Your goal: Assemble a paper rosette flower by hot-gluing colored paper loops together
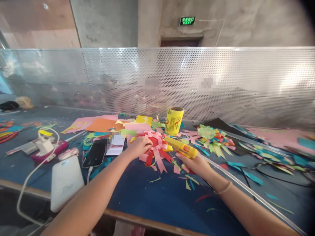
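Note:
A pink and red paper flower with ribbon-like paper strips hanging from its front lies on the table before me. My left hand has its fingers closed at the flower's left side. In my right hand is a yellow glue gun, its nozzle end pointing left at the flower's right edge. Whether the tip touches the paper I cannot tell. Behind the glue gun stands a yellow cardboard tube. Further right sits another paper flower in green, yellow and orange.
Left of my hands are a black phone, a second phone with a lit screen, a white power bank and a pink power strip with a cable. Coloured paper sheets and scraps lie around. A perforated metal panel rises behind.

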Action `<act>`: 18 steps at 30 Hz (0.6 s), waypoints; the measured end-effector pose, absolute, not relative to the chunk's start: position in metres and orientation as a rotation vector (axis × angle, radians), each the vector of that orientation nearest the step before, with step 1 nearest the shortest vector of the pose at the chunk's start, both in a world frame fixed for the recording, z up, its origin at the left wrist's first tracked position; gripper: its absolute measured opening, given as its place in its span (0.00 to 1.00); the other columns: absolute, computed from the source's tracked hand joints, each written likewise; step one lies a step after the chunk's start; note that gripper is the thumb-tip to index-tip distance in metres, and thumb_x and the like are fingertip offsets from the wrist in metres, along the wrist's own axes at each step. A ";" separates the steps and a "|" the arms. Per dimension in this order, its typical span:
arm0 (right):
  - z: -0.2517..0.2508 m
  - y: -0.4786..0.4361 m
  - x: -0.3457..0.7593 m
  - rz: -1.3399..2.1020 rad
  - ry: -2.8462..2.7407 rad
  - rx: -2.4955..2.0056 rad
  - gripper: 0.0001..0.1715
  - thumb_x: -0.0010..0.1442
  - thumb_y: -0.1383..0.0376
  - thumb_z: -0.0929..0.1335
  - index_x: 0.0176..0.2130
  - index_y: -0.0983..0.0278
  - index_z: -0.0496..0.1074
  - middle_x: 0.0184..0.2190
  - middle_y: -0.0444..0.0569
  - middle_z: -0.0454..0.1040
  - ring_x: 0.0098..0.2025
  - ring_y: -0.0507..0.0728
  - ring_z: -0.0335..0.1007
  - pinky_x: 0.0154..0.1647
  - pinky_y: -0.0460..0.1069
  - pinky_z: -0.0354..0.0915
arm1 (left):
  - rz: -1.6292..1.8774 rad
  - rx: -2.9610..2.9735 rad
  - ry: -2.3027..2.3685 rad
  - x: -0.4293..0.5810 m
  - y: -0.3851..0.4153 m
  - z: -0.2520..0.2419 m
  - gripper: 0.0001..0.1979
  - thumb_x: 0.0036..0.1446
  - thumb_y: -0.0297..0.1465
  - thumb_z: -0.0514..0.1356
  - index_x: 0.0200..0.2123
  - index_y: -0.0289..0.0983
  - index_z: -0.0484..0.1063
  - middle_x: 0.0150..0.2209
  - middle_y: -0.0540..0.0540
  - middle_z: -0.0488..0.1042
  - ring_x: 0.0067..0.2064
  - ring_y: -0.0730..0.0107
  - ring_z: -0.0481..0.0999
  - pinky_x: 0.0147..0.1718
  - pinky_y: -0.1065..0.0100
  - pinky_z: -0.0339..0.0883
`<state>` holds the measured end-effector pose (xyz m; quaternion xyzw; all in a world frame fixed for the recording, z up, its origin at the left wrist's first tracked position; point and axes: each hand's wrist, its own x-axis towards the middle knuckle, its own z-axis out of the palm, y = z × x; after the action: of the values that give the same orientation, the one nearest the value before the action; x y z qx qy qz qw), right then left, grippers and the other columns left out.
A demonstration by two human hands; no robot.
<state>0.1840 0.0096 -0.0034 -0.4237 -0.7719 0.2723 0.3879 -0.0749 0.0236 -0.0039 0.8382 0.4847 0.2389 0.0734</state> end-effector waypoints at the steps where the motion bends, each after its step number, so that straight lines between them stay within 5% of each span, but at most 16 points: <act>1: -0.001 0.009 0.184 0.577 -2.036 -1.053 0.20 0.53 0.52 0.68 0.40 0.63 0.73 0.33 0.51 0.76 0.35 0.59 0.72 0.35 0.52 0.68 | 0.729 2.529 1.460 -0.076 0.025 -0.005 0.10 0.56 0.23 0.55 0.32 0.36 0.76 0.34 0.46 0.78 0.37 0.67 0.74 0.38 0.68 0.63; 9: 0.001 0.016 0.191 0.003 -2.410 -0.811 0.14 0.61 0.56 0.64 0.33 0.64 0.71 0.30 0.52 0.74 0.31 0.57 0.70 0.32 0.51 0.68 | 0.745 2.707 1.410 -0.079 0.029 -0.013 0.04 0.52 0.26 0.60 0.29 0.37 0.75 0.28 0.47 0.75 0.35 0.65 0.71 0.37 0.64 0.64; 18: 0.000 0.011 0.186 -0.020 -2.506 -0.724 0.13 0.62 0.58 0.62 0.34 0.65 0.70 0.32 0.51 0.73 0.36 0.55 0.70 0.38 0.49 0.67 | 0.763 2.666 1.384 -0.083 0.033 -0.015 0.09 0.56 0.27 0.56 0.30 0.36 0.76 0.32 0.45 0.77 0.35 0.67 0.72 0.36 0.67 0.63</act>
<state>0.1860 0.0105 0.0003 -0.2679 -0.9268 -0.0074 0.2633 -0.0826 0.0330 -0.0148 0.8600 0.4464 0.2461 0.0210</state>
